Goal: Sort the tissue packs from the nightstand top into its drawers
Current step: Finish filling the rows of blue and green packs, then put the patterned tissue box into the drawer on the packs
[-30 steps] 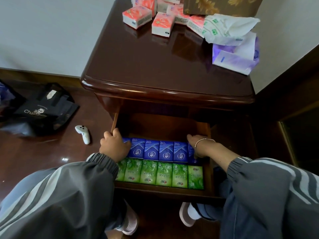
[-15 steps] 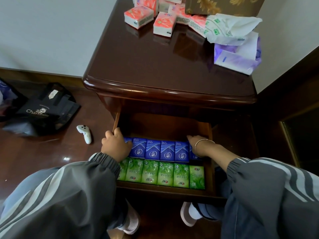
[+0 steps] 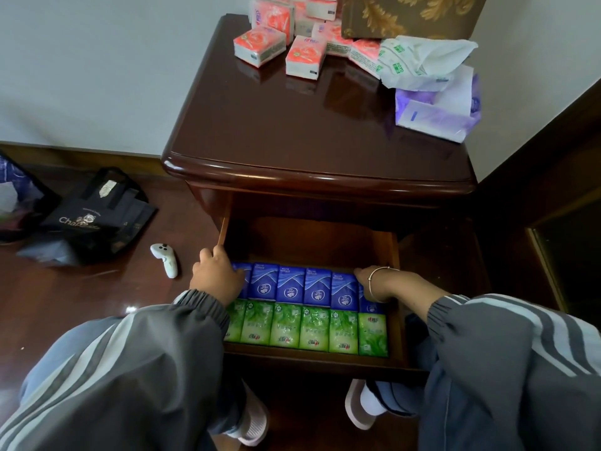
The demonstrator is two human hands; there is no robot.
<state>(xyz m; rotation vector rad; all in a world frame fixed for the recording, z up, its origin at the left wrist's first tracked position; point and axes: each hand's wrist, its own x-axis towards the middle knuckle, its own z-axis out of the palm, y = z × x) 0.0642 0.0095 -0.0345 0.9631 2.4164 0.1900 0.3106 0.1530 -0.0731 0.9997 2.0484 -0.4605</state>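
Note:
The nightstand's upper drawer [image 3: 309, 362] is pulled out. Inside, a back row of several blue tissue packs [image 3: 291, 284] stands behind a front row of several green tissue packs [image 3: 313, 330]. My left hand [image 3: 216, 276] is curled over the leftmost blue pack. At the right end of the blue row my right hand [image 3: 374, 283], with a bracelet on the wrist, presses in with its fingertips hidden. Several pink tissue packs [image 3: 305, 56] lie at the back of the nightstand top [image 3: 292, 135].
A torn white-green wrapper [image 3: 419, 60] and a purple wrapper [image 3: 435, 115] lie at the top's right side, below a brown patterned box [image 3: 406, 14]. On the floor to the left are a black bag [image 3: 94, 216] and a white controller [image 3: 164, 258]. A wall stands to the right.
Both hands stay at the two ends of the blue row. The view has shifted slightly, showing more of the pink packs at the back.

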